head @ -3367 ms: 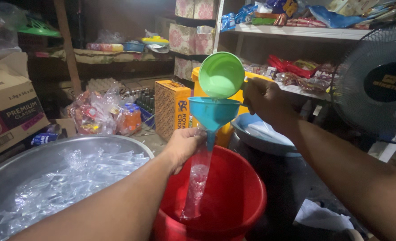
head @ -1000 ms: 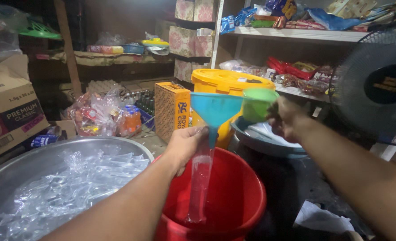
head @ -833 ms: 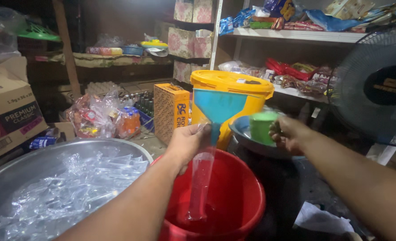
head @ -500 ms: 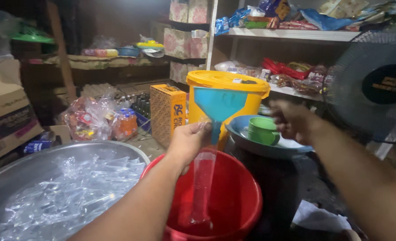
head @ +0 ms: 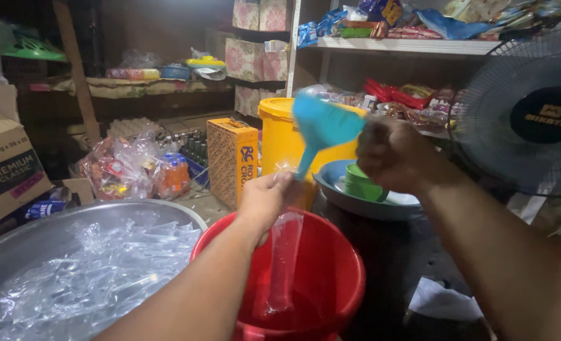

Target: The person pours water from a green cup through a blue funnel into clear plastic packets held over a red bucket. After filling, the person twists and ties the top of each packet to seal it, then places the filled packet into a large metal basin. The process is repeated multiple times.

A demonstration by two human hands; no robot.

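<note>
A: Entry check. How far along did the filling look at this moment?

B: By my judgement the pour itself was finished. The long clear plastic bag (head: 285,259) hung full of liquid from the left hand (head: 265,201), whose fingers were pinched together on the bag's neck. The blue funnel (head: 321,129) sat tilted in the right hand (head: 388,155), its spout just off the fingertips of the left hand and apparently out of the bag mouth. The right hand looked closed on the funnel, though motion blur hid the exact grip.

A: And the scoop?

B: The green cup (head: 361,184) rested in the grey basin (head: 356,203), directly under the right hand.

A: What remained?

B: Likely closing off the neck; I saw no knot or seal on it. Judgement only.

A: Bag condition?

B: Narrow, transparent, roughly upright, hanging below the left hand inside the red bucket (head: 331,278), lower end near a little liquid at the bottom. Whether it touched bottom could not be told. A metal tub (head: 53,221) of similar clear bags lay beside the left forearm.
</note>
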